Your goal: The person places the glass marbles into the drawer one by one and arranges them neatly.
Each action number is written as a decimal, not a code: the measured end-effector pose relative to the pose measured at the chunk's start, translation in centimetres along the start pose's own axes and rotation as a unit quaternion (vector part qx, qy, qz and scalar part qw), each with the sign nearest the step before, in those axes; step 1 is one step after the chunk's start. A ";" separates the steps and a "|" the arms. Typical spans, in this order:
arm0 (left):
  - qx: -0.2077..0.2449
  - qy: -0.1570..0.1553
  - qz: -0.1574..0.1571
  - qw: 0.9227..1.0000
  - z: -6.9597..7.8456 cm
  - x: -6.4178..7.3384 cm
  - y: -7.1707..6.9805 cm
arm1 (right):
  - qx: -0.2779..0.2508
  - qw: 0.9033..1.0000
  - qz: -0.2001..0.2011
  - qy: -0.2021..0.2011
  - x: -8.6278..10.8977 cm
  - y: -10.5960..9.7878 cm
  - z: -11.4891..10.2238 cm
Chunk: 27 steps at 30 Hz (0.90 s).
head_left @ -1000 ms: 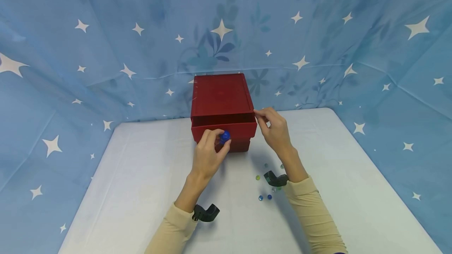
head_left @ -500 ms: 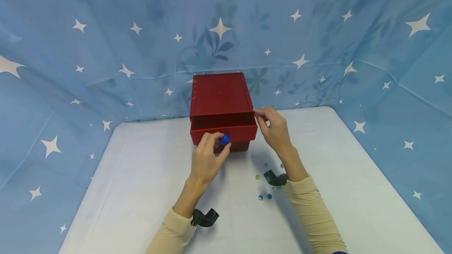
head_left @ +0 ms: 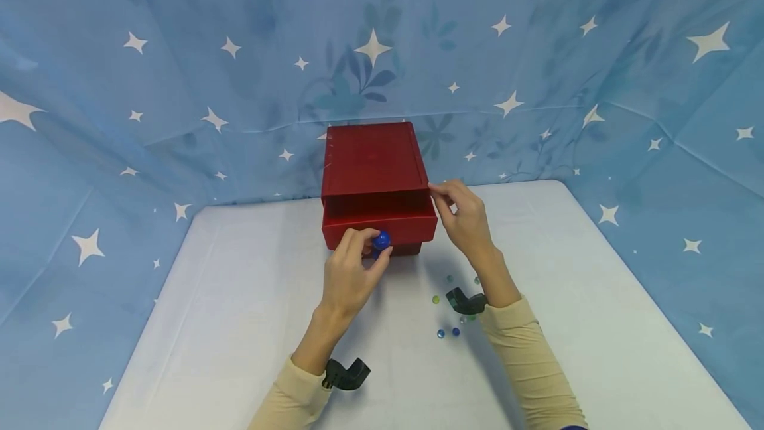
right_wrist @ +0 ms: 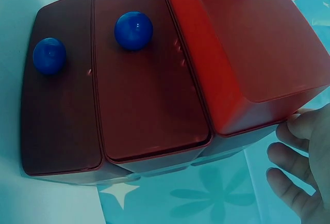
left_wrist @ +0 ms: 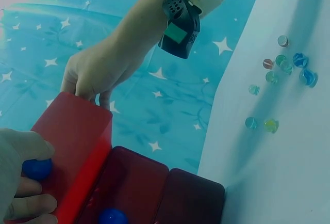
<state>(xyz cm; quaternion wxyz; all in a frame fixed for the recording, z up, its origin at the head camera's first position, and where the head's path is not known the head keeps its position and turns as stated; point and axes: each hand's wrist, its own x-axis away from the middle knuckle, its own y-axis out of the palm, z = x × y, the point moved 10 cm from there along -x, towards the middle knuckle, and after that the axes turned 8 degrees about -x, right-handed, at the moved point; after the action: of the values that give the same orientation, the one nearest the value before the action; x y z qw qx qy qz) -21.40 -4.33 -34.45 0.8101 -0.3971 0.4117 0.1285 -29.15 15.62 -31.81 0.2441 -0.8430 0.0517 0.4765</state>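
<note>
A red chest of drawers (head_left: 376, 158) stands at the back of the table, its top drawer (head_left: 414, 227) pulled partway out. My left hand (head_left: 346, 277) pinches the round blue knob (head_left: 381, 239) on that drawer's front between fingers and thumb. At the chest's upper right front edge, the thumb and forefinger of my right hand (head_left: 468, 221) grip the frame beside the drawer. The other fingers of that hand hang loosely curled in the right wrist view. Two lower drawers with blue knobs, the middle knob (right_wrist: 133, 30) and the bottom knob (right_wrist: 49, 56), are closed. The top drawer's inside is too dark to make out.
Several glass marbles, among them a yellow-green marble (head_left: 436, 299) and a dark blue marble (head_left: 456, 332), lie on the white table (head_left: 239, 297) in front of the chest, near my right forearm. A blue star-patterned cloth (head_left: 239, 85) hangs behind and at both sides.
The top drawer has slid further out toward me, with my left hand drawing back on its knob. My right hand has stayed at the chest's edge, and the marbles lie as before.
</note>
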 end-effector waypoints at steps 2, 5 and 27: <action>0.002 -0.001 -0.003 1.000 0.0 0.0 0.0 | 0.003 1.000 -0.002 0.003 0.0 0.0 0.0; 0.003 -0.001 -0.005 1.000 0.1 0.1 0.0 | 0.007 1.000 -0.003 0.005 0.0 0.0 0.1; 0.003 -0.005 0.002 1.000 0.2 0.3 -0.1 | 0.009 1.000 -0.009 0.016 0.0 0.1 0.2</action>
<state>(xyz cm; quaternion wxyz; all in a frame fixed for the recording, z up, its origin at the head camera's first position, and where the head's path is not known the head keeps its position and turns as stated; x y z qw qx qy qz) -21.04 -4.32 -34.61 0.8132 -0.3935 0.4084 0.1307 -29.29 15.62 -31.93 0.2547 -0.8489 0.0527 0.4601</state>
